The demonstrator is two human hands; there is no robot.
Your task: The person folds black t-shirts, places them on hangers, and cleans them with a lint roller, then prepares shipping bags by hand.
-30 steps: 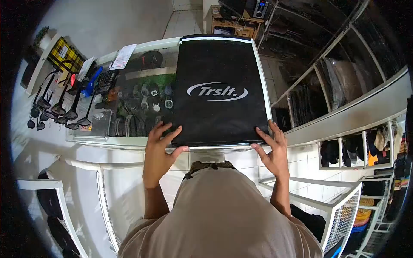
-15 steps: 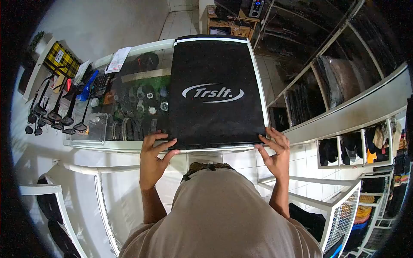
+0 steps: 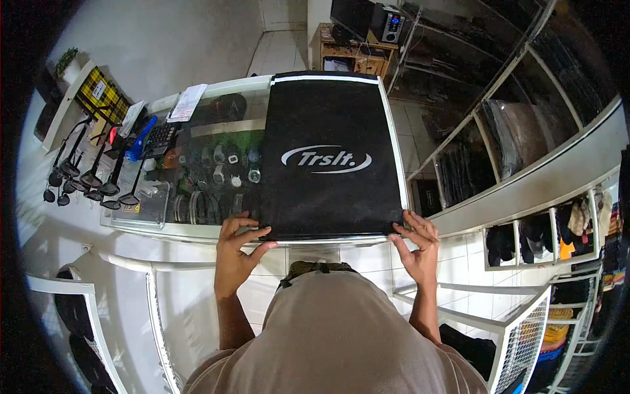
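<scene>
A flat black mailer bag (image 3: 331,197) with a white "Trslt." logo and a white strip along its far end lies over the right part of a glass display counter (image 3: 190,229). My left hand (image 3: 237,253) is at the bag's near left corner, index fingertip on the edge and thumb spread below it. At the near right corner is my right hand (image 3: 418,246), its fingers stretched over the edge and its thumb apart. Both hands are open. The bag looks smooth and squared to the counter's front.
Several watches (image 3: 235,180) show under the glass. Left on the counter are a calculator (image 3: 159,136), a blue tool (image 3: 140,139), papers (image 3: 187,103) and hanging sunglasses (image 3: 92,178). Shelves of packed clothes (image 3: 518,131) line the right. A white wire rack (image 3: 522,338) stands near my right side.
The view has tilted slightly upward, so the counter and bag sit lower in the picture. Both hands stay at the same near corners of the bag.
</scene>
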